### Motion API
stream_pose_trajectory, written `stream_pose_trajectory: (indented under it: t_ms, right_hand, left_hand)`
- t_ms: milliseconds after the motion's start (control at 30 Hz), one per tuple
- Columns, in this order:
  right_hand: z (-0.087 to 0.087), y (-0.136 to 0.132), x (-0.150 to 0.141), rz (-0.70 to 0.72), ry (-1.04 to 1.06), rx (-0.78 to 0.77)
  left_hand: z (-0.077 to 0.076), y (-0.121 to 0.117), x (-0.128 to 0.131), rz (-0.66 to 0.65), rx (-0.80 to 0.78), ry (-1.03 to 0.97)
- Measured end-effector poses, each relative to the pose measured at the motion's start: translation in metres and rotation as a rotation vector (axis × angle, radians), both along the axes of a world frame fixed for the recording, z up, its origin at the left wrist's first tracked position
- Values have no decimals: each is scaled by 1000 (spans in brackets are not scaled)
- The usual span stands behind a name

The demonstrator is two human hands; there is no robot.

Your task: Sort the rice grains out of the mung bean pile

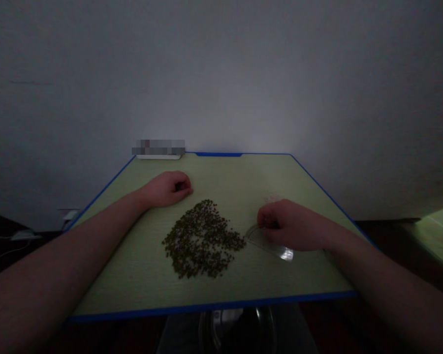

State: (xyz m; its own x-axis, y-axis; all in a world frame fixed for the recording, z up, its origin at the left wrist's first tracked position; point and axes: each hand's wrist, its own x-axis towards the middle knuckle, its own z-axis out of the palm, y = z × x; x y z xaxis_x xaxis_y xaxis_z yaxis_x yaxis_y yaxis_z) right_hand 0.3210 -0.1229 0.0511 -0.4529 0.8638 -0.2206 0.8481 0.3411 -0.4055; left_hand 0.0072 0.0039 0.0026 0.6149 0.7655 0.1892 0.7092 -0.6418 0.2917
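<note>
A spread of small green and brown dried grains or beans lies in a loose heap on the table between my hands. Beyond its upper left edge, my left hand rests on the tabletop with its fingers curled in and the thumb near the index finger; nothing shows between them. To the right of the heap, my right hand is closed over a clear plastic protractor. The curved edge of the protractor comes close to the heap's right side, and my fingers hide its middle.
The pale wood-grain table has a blue rim. At its far left corner stands a white tray, its contents blurred out. A shiny metal bowl sits below the near edge, by my lap. A grey wall rises behind; white cables lie at left.
</note>
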Motion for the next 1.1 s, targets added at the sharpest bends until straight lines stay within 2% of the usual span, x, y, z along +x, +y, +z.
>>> stream_pose_trajectory:
  t_ms: [400, 667, 867, 1100]
  right_hand:
    - [2, 25, 27, -206, -120, 113]
    - [-3, 42, 47, -306, -113, 71]
    - [-2, 42, 48, -283, -72, 101]
    - [-7, 24, 12, -100, 26, 78]
  left_hand:
    - [0, 1, -1, -8, 12, -8]
    - [0, 0, -1, -9, 6, -5]
    - [-2, 1, -1, -9, 13, -12]
    - [-1, 1, -1, -8, 12, -22]
